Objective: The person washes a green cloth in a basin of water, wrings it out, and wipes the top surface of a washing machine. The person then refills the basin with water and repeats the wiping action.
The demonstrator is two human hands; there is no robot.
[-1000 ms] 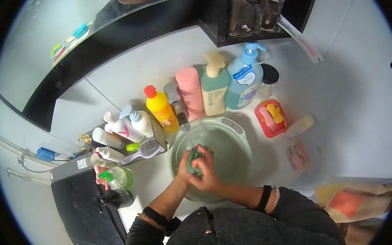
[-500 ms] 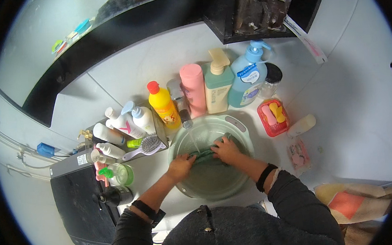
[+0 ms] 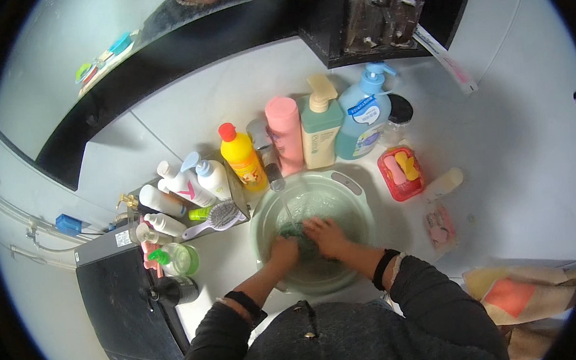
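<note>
A pale green basin (image 3: 367,241) stands under a metal faucet (image 3: 273,173), and a thin stream of water runs into it. Inside, a dark green cloth (image 3: 296,231) lies bunched in the water, partly covered by my hands. My left hand (image 3: 284,253) is closed on the cloth's near left side, its fingertips hidden. Just to its right, my right hand (image 3: 326,236) lies against the cloth with its fingers stretched out and slightly apart.
Behind the basin stand a yellow bottle (image 3: 242,158), a pink bottle (image 3: 285,134) and pump bottles. A hairbrush (image 3: 221,217) lies left among more bottles. Right of the basin are a red soap dish (image 3: 400,181) and a pink packet (image 3: 440,227). A black shelf (image 3: 322,42) juts out above.
Both hands have moved closer together and toward the basin's near left. The cloth, spread between them before, is now bunched up. My right hand's fingers have straightened.
</note>
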